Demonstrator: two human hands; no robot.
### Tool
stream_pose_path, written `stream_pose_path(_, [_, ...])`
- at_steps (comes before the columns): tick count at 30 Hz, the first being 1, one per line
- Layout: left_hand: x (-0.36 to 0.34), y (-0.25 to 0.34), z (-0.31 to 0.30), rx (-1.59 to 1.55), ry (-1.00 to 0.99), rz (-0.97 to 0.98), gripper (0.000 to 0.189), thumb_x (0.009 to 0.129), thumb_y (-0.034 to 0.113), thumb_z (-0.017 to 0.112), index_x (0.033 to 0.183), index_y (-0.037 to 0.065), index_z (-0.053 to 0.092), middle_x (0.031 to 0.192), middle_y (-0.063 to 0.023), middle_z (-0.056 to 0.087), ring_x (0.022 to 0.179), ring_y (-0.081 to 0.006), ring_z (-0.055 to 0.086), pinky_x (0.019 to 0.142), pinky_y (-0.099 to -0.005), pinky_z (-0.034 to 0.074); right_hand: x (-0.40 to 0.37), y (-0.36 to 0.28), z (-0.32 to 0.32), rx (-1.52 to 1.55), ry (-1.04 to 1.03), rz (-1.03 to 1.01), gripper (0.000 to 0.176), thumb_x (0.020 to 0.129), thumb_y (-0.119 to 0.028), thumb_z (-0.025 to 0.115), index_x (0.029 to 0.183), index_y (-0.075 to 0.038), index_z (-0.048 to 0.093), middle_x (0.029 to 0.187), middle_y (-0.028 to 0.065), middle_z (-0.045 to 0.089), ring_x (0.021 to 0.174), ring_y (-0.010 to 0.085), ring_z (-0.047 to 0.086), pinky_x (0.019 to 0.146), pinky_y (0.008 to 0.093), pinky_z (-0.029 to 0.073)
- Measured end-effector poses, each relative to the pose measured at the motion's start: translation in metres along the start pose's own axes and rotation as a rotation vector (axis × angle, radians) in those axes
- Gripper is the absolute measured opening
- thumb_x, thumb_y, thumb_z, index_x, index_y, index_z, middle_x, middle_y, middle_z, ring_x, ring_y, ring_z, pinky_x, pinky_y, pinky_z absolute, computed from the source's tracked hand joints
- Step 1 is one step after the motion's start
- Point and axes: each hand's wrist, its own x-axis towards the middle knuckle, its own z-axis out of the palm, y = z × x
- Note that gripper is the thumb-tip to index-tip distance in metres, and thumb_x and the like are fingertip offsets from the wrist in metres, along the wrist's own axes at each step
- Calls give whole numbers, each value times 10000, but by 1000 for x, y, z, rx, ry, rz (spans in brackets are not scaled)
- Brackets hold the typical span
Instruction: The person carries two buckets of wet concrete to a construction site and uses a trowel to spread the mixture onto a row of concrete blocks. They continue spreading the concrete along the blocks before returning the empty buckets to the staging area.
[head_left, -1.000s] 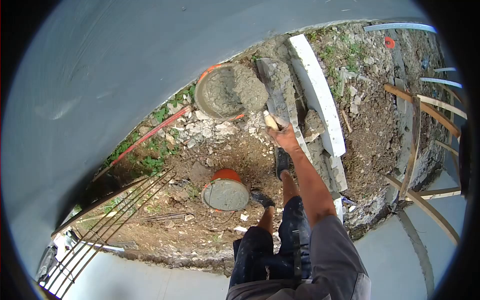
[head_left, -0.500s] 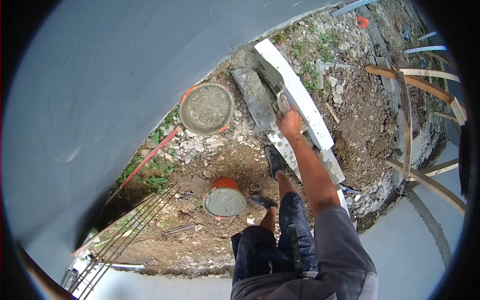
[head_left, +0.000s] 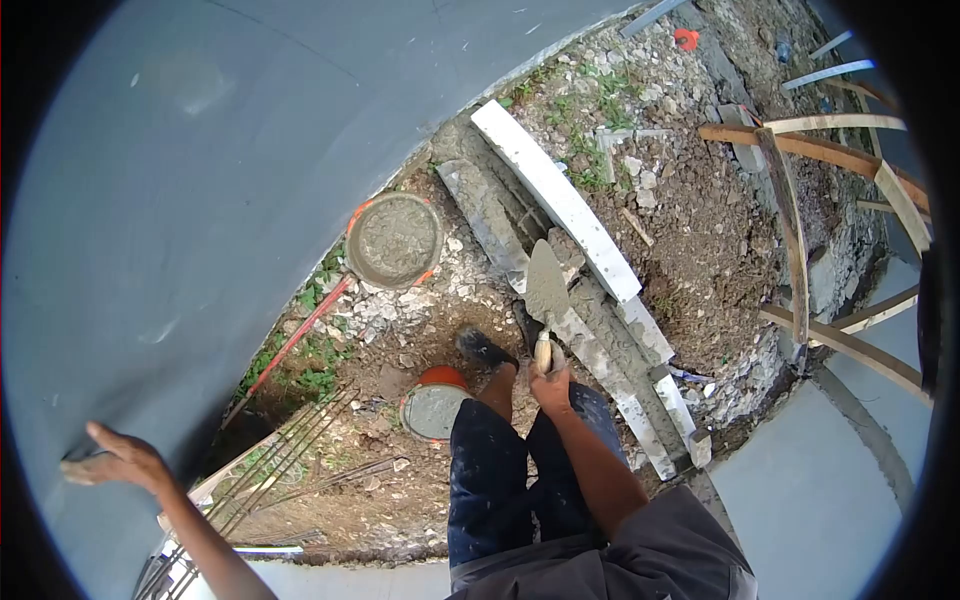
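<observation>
My right hand (head_left: 550,388) is wrapped round the wooden handle of a pointed trowel (head_left: 545,285), its blade smeared with grey mortar. The blade overlaps the near side of a narrow trench (head_left: 600,318) of wet mortar, which runs between long boards. A thick white board (head_left: 565,205) edges its far side, and a mortar-covered board (head_left: 482,215) lies on the near side. Out at the lower left, my left hand (head_left: 118,460) is held open with thumb and fingers apart, over the smooth grey wall (head_left: 250,110) in this view.
A round tub (head_left: 397,240) of mortar stands by the wall, and an orange bucket (head_left: 440,378) with grey mix is beside my legs. Thin steel rods (head_left: 285,440) and a red pole (head_left: 300,335) lie at left. Wooden braces (head_left: 790,230) cross the rubble at right.
My right hand has drawn the trowel back from the white board toward my body. My left hand has come into view at lower left. One foot has shifted left.
</observation>
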Motion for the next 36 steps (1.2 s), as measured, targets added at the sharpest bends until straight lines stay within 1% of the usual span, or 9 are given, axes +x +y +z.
stream_pose_path(2, [-106, 88, 0, -551, -606, -154, 702, 880, 351, 529, 1371, -24, 197, 1379, -230, 259, 1270, -335, 278, 1041, -391, 239, -4, 26, 0, -34, 44, -59, 485, 770, 3, 581, 1223, 31, 407, 903, 75, 535, 719, 92, 498, 583, 223, 436])
stream_pose_path(5, [-276, 191, 25, -971, -1629, -1088, 983, 796, 458, 604, 1408, 67, -59, 1410, -265, 178, 1298, -366, 231, 1030, -484, 277, -3, 34, -3, -70, 31, -3, 492, 767, -3, 592, 1222, 33, 409, 895, 69, 535, 669, 86, 494, 561, 229, 432])
stream_pose_path(7, [-359, 227, 57, -897, -1806, -1248, 1066, 773, 503, 615, 1391, 79, -142, 1458, -190, 71, 1324, -342, 176, 1037, -503, 253, 5, 18, 0, -99, 4, 14, 498, 773, -11, 606, 1225, 35, 403, 892, 65, 534, 674, 87, 494, 564, 231, 436])
stream_pose_path(13, [-463, 230, 168, -1139, -1545, -1784, 781, 813, 401, 604, 1370, 60, 176, 1401, -160, 248, 1268, -340, 299, 1013, -472, 319, -2, 23, 5, -88, -17, 53, 526, 785, -28, 623, 1248, 33, 381, 1020, 94, 537, 880, 116, 517, 745, 245, 446])
stream_pose_path(15, [-484, 224, 183, -1419, -1316, -2246, 556, 848, 297, 569, 1291, 63, 329, 1327, -153, 368, 1207, -341, 385, 974, -486, 379, -5, 23, 9, -30, -37, 160, 528, 787, -30, 618, 1251, 37, 375, 1046, 101, 534, 918, 125, 512, 784, 253, 439])
stream_pose_path(19, [-509, 225, 204, -1621, -1301, -1980, 480, 866, 187, 504, 1276, 8, 330, 1320, -225, 364, 1200, -398, 392, 953, -561, 373, 0, 15, 13, -26, -49, 45, 538, 791, -35, 603, 1265, 42, 360, 1070, 93, 524, 935, 125, 508, 805, 243, 420])
stream_pose_path(24, [-506, 231, 202, -1601, -1436, -1958, 417, 812, -47, 411, 1225, -43, 355, 1232, -229, 453, 1139, -385, 459, 953, -529, 415, 7, -2, 16, -5, -38, 119, 523, 792, -110, 649, 1235, 49, 421, 1026, 130, 579, 925, 138, 536, 804, 258, 441])
stream_pose_path(29, [-498, 242, 174, -1424, -1281, -1891, 371, 810, -39, 420, 1179, -38, 390, 1151, -179, 513, 1051, -336, 535, 889, -453, 487, 7, 17, 19, -88, -64, -37, 503, 795, -27, 596, 1251, 26, 392, 984, 72, 553, 774, 75, 523, 621, 213, 460])
stream_pose_path(36, [-480, 219, 120, -1195, -1372, -1948, 200, 756, 12, 519, 947, -2, 461, 885, -109, 478, 815, -262, 528, 774, -447, 525, 6, 12, 18, -66, -88, -61, 491, 791, -26, 615, 1234, 28, 412, 972, 66, 561, 832, 86, 524, 692, 216, 451])
